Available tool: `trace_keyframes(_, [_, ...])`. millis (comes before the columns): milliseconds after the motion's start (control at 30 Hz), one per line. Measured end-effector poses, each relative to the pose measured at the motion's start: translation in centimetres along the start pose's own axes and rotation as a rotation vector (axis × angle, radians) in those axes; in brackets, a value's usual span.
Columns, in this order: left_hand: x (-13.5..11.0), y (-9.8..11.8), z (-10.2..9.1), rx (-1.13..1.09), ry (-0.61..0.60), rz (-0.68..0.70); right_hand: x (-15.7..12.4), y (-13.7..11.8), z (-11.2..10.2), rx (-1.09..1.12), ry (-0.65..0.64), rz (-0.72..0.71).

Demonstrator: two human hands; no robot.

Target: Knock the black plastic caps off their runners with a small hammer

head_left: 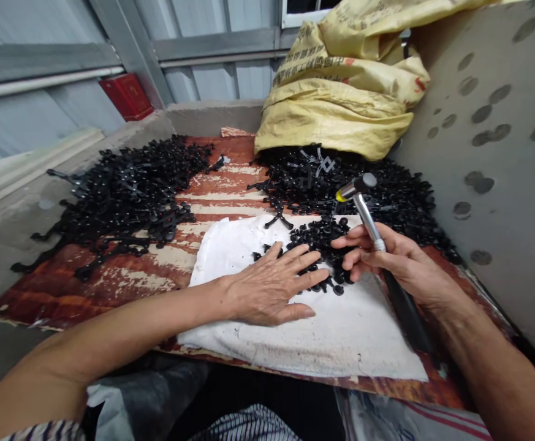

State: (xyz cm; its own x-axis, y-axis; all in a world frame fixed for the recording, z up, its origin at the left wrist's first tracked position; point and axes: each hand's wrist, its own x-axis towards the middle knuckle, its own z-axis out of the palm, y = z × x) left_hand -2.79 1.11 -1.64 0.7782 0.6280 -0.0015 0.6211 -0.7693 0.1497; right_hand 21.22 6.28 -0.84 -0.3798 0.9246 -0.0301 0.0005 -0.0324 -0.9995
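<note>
My left hand [279, 285] lies flat over the white cloth [341, 340], fingers spread against the near side of a small heap of round black plastic pieces [320, 236]. In my right hand [396, 263] is a small hammer [368, 217], gripped between thumb and fingers. Its metal neck and head point up, with a yellow ring at one end of the head, and the black handle slants down under the wrist. The fingertips of my right hand are at the right edge of the heap. A forked black piece [279, 217] lies at the cloth's far edge.
A big pile of black jointed parts [129, 190] covers the board's left side. More black parts [400, 193] spill from a yellow woven sack [331, 116] at the back right. Worn red-brown board [221, 184] shows between them. A spotted grey panel [492, 122] stands at right.
</note>
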Motion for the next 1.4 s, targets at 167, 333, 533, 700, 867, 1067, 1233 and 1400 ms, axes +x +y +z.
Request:
trace_keyframes(167, [-4.8,0.0,0.4,0.013,0.010,-0.003,0.1,0.4,0.0,0.036,-0.046,0.033])
trace_keyframes(333, [-8.1,0.0,0.8,0.046,-0.003,-0.035,0.1,0.7,-0.2,0.012,-0.033,0.031])
trace_keyframes(533, [-11.7,-0.3,0.9,0.059,0.000,-0.083,0.1,0.4,0.1,-0.009,0.025,0.064])
trace_keyframes(700, [-12.0,-0.2,0.6,0.018,0.186,-0.131,0.2,0.5,0.3,-0.006,0.038,0.060])
trace_keyframes(867, [-8.0,0.4,0.4,-0.010,0.117,-0.010,0.2,0.7,0.1,-0.009,0.048,0.065])
trace_keyframes(1067, [-10.3,0.0,0.9,0.040,0.056,-0.006,0.1,0.7,-0.2,-0.017,0.031,0.069])
trace_keyframes(1233, [-11.6,-0.4,0.2,0.020,0.253,0.018,0.2,0.6,0.0,-0.036,0.022,0.050])
trace_keyframes(1400, [-5.1,-1.0,-1.0,-0.001,0.197,0.075,0.2,0.4,0.1,-0.036,0.033,0.042])
